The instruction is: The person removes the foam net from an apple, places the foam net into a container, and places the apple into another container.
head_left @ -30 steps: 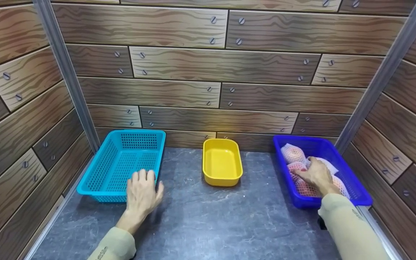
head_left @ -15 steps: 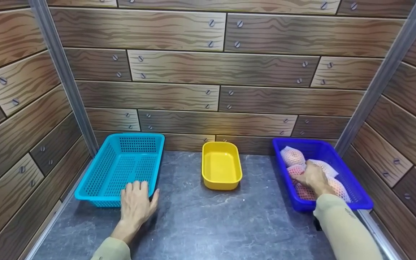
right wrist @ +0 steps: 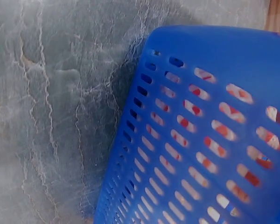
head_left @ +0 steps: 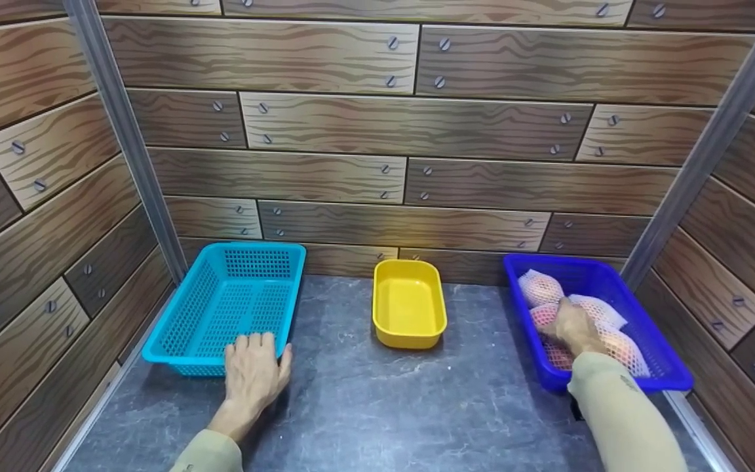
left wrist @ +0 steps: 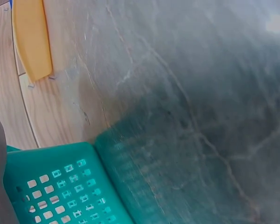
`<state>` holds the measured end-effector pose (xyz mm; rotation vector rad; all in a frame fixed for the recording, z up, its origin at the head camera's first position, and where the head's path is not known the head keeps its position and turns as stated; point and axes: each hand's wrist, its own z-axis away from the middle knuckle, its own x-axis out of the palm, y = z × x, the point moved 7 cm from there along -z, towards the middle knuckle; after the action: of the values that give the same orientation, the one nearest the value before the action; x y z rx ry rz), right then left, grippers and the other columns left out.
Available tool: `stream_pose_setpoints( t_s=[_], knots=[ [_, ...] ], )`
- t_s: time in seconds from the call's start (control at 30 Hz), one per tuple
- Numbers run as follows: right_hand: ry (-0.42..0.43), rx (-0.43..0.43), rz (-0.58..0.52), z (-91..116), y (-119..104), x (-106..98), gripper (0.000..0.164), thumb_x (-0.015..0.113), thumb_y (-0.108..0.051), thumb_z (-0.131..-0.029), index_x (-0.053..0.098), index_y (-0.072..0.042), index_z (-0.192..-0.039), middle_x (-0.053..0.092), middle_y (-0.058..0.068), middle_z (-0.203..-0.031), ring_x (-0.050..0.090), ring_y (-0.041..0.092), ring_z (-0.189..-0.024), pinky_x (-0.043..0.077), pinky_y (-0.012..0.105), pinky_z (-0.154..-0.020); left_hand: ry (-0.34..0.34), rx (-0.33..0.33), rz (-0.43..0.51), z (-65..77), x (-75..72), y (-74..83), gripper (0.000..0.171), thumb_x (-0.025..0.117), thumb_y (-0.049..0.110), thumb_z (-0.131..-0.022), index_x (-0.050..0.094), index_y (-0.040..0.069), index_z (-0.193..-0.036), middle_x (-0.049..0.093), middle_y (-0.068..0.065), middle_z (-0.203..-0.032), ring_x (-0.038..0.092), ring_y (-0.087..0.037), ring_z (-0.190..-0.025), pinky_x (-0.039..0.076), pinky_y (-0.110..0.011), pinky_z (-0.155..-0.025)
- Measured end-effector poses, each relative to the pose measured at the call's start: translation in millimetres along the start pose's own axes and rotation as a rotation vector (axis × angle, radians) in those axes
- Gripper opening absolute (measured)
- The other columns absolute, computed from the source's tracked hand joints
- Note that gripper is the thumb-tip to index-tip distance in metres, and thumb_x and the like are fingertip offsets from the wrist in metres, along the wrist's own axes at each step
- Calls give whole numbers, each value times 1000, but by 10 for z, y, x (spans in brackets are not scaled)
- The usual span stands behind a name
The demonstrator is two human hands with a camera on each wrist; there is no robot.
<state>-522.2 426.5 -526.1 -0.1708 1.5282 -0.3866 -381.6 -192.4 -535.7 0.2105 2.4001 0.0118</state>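
Observation:
My left hand (head_left: 253, 377) rests at the near right corner of the turquoise basket (head_left: 181, 308), fingers over its rim and thumb spread to the side. The left wrist view shows that basket's perforated wall (left wrist: 60, 186) close by. Inside the blue basket (head_left: 656, 341), my right hand (head_left: 574, 328) grips a reddish round fruit (head_left: 543, 316) in a foam net; its fingertips are hidden. Around it lie other netted fruits: one at the back (head_left: 540, 287), a white-netted one (head_left: 597, 311) and one nearer the front (head_left: 625, 351).
A yellow tub (head_left: 409, 337) stands between the two baskets on the grey marbled table (head_left: 377, 413). Wood-patterned walls (head_left: 331, 174) close in the back and both sides. Red patches of fruit show through the blue basket's slotted wall (right wrist: 177, 154).
My left hand has moved slightly down and toward me, onto the turquoise rim. The right hand has settled lower among the fruits. The camera view has shifted a little.

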Motion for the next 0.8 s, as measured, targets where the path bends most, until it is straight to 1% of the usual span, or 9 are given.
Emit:
stream_pose_setpoints(
  t_s=[0.17, 0.27, 0.43, 0.57, 0.67, 0.8],
  knots=[
    [-18, 21, 0, -49, 23, 58, 101, 75, -47, -88, 26, 16, -152, 38, 50, -145, 42, 68, -133, 38, 72, -110, 4, -1, -2, 3, 14, 4, 37, 69, 39, -94, 61, 5, -83, 64, -19, -79, 57, -42, -73, 43, -54, -66],
    [-24, 19, -10, -65, 39, 109, 102, 75, -41, -87, 21, 12, -156, 35, 51, -147, 40, 67, -136, 36, 71, -112, -3, 1, -9, 10, 27, 3, 38, 67, 40, -95, 61, 5, -84, 65, -19, -80, 58, -42, -73, 43, -55, -66],
    [-7, -4, -26, -85, 63, 159, 100, 77, -35, -83, 24, 7, -156, 35, 52, -143, 40, 68, -132, 35, 73, -112, -36, -17, -16, 6, 45, -4, 37, 70, 40, -94, 61, 6, -83, 64, -18, -79, 58, -42, -74, 43, -55, -67],
    [3, -10, -36, -106, 59, 153, 98, 78, -35, -84, 26, 10, -153, 37, 52, -140, 41, 69, -131, 35, 73, -111, -48, -35, -17, -13, 57, -17, 37, 72, 39, -93, 61, 5, -83, 65, -19, -80, 59, -42, -75, 43, -55, -68],
    [8, -9, -40, -102, 55, 141, 95, 76, -33, -85, 26, 14, -150, 38, 52, -139, 41, 68, -132, 35, 72, -112, -46, -37, -21, -18, 58, -19, 37, 73, 39, -92, 61, 5, -82, 64, -18, -79, 58, -42, -74, 43, -55, -67],
    [33, 3, -53, -93, 40, 120, 96, 74, -37, -87, 27, 19, -148, 38, 52, -141, 41, 67, -133, 35, 70, -114, -32, -29, -22, -20, 51, -16, 37, 74, 39, -91, 61, 6, -81, 63, -18, -77, 58, -41, -72, 42, -54, -66]
  ],
)
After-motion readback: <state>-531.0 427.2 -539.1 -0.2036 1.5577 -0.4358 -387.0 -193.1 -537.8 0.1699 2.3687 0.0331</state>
